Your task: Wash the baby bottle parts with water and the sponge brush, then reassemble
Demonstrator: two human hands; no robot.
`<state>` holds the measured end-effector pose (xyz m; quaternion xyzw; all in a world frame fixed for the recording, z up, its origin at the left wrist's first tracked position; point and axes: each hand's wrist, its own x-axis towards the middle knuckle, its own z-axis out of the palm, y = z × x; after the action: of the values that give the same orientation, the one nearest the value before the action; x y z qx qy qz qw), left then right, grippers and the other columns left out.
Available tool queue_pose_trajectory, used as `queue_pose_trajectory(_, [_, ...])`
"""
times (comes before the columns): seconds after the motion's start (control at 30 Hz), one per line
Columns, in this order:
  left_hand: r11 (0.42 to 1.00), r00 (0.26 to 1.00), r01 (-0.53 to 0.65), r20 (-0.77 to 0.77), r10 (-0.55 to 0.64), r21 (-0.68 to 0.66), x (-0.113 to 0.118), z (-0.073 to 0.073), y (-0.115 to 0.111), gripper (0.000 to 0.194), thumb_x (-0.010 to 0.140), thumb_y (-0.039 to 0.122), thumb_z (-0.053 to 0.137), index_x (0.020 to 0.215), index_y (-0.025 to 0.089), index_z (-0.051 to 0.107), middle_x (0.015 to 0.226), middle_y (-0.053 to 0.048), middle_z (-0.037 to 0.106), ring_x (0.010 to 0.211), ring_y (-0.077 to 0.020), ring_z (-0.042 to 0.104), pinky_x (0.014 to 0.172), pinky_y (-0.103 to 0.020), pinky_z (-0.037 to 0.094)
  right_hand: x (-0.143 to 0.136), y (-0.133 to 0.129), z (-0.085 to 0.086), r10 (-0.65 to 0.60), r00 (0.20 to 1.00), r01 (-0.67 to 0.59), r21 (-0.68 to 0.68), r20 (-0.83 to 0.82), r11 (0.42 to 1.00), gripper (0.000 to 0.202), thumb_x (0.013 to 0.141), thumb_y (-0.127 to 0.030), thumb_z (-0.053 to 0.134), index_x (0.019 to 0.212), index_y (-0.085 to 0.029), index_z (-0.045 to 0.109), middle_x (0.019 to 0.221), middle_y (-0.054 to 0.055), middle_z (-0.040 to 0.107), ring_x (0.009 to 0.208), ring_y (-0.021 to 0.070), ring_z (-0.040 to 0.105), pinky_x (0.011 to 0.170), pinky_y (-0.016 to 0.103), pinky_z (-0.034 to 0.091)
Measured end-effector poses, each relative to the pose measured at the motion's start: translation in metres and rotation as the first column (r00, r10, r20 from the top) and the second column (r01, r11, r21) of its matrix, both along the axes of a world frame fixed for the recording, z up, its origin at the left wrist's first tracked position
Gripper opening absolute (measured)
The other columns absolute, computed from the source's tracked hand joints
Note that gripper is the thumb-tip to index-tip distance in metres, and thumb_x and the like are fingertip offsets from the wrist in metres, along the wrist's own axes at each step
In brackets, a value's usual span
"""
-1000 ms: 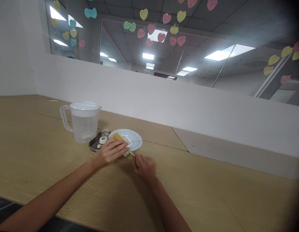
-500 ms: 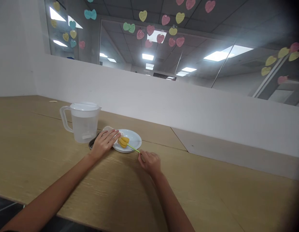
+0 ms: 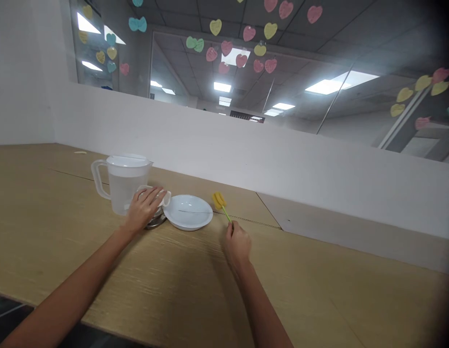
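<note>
My right hand is closed round the thin green handle of a yellow sponge brush. The brush head points up and away, just right of a white bowl. My left hand grips a white cup, which is mostly hidden behind the fingers and looks tilted. Beneath that hand, a round dark metal dish shows only its near right edge, beside the bowl. Behind the left hand stands a translucent lidded pitcher, its handle to the left and what looks like liquid inside.
The wooden table runs up to a white wall with a window above. Heart-shaped notes are stuck on the glass. A small flat pale piece lies at the back left. Seams cross the tabletop.
The sponge brush has come away from the cup, moving right and up past the bowl. My left hand has shifted left with the cup, off the bowl's edge toward the pitcher.
</note>
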<state>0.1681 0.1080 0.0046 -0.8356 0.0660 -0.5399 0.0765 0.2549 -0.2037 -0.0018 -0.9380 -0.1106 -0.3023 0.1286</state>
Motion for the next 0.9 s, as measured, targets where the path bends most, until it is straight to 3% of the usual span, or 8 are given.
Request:
queue_pose_trajectory(0.1, [0.992,0.995,0.042,0.096,-0.031,-0.122,-0.004,0.005,-0.015,0.054,0.083,0.038,0.057,0.13,0.017,0.043,0.111,-0.013,0.064,0.098,-0.0246,0.059,0.089,-0.038,0.038,0.0,0.001,0.0,-0.075,0.987,0.073,-0.023,-0.139,0.997,0.027,0.094,-0.023,0.035,0.092,-0.014,0.06,0.074,0.009,0.067,0.061,0.0164,0.061,0.05,0.025,0.022])
queue_pose_trajectory(0.2, [0.952,0.976,0.145,0.196,-0.093,-0.27,-0.009,0.006,-0.035,0.07,0.074,0.048,0.064,0.13,0.014,0.04,0.099,-0.012,0.066,0.089,-0.024,0.061,0.083,-0.036,0.043,0.001,0.003,-0.003,-0.078,0.966,0.054,-0.103,-0.246,0.993,0.028,0.092,-0.02,0.035,0.09,-0.013,0.062,0.078,0.012,0.068,0.068,0.0195,0.064,0.052,0.025,0.028])
queue_pose_trajectory(0.33, [0.813,0.94,0.341,0.143,-0.311,-0.471,-0.016,-0.002,-0.066,0.077,0.07,0.051,0.067,0.131,0.016,0.036,0.099,-0.01,0.066,0.091,-0.0235,0.062,0.081,-0.035,0.047,0.001,0.006,-0.008,-0.028,0.951,-0.021,-0.153,-0.306,0.988,0.027,0.089,-0.018,0.038,0.087,-0.013,0.064,0.086,0.013,0.067,0.078,0.0208,0.064,0.058,0.025,0.035])
queue_pose_trajectory(0.4, [0.724,0.882,0.43,0.077,-0.466,-0.539,-0.019,-0.008,-0.081,0.081,0.069,0.05,0.068,0.133,0.017,0.031,0.103,-0.011,0.066,0.094,-0.0228,0.062,0.083,-0.034,0.048,0.0,0.007,-0.009,0.001,0.949,-0.059,-0.175,-0.315,0.983,0.026,0.087,-0.019,0.04,0.086,-0.013,0.065,0.089,0.013,0.067,0.082,0.0216,0.064,0.06,0.026,0.037])
queue_pose_trajectory(0.47, [0.672,0.826,0.461,0.005,-0.563,-0.58,-0.02,-0.014,-0.093,0.082,0.069,0.049,0.069,0.133,0.017,0.029,0.105,-0.011,0.065,0.096,-0.0228,0.062,0.085,-0.035,0.048,-0.001,0.009,-0.01,0.016,0.944,-0.086,-0.199,-0.331,0.976,0.025,0.086,-0.02,0.042,0.086,-0.013,0.066,0.091,0.013,0.067,0.084,0.0225,0.063,0.061,0.027,0.038])
queue_pose_trajectory(0.7, [0.65,0.707,0.417,-0.223,-0.671,-0.635,-0.017,-0.025,-0.105,0.075,0.071,0.044,0.067,0.132,0.019,0.032,0.111,-0.011,0.063,0.103,-0.0232,0.06,0.087,-0.035,0.048,-0.003,0.011,-0.011,0.023,0.935,-0.094,-0.184,-0.355,0.978,0.026,0.088,-0.027,0.043,0.089,-0.013,0.065,0.092,0.013,0.066,0.085,0.0227,0.063,0.063,0.028,0.038])
queue_pose_trajectory(0.9, [0.655,0.686,0.388,-0.271,-0.675,-0.648,-0.014,-0.029,-0.103,0.07,0.075,0.047,0.063,0.132,0.017,0.035,0.118,-0.014,0.059,0.107,-0.0238,0.058,0.089,-0.037,0.047,-0.009,0.019,0.003,0.066,0.976,-0.065,0.015,-0.206,0.998,0.026,0.09,-0.025,0.041,0.1,-0.014,0.062,0.097,0.01,0.065,0.087,0.018,0.061,0.066,0.025,0.037])
